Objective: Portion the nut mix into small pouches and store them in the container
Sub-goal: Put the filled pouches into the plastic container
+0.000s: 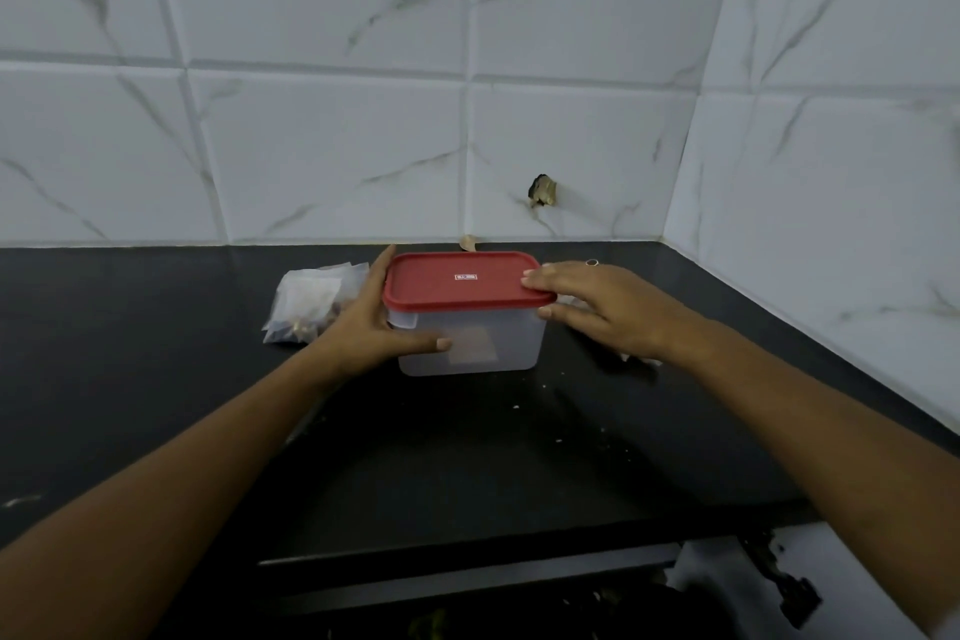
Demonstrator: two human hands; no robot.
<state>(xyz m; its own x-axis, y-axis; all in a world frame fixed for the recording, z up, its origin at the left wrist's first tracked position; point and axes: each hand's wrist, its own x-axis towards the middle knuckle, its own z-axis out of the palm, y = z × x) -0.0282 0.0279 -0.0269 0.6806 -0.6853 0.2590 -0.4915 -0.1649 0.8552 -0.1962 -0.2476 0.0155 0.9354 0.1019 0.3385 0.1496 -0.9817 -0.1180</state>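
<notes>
A translucent plastic container (498, 346) with a red lid (467, 282) stands on the black counter near the back wall. My left hand (376, 322) grips its left side, thumb across the front wall and fingers along the lid's left edge. At the right end of the lid my right hand (602, 307) rests with its fingertips on the rim. Behind my left hand lie clear pouches of nut mix (306, 301), partly hidden by it. Something brownish shows faintly through the container's front wall.
White marble-look tiles form the back wall and the right side wall, meeting in a corner. A hole (543, 191) marks the back tile. Crumbs dot the black counter (467, 457). A bit of white plastic (636, 358) lies under my right wrist.
</notes>
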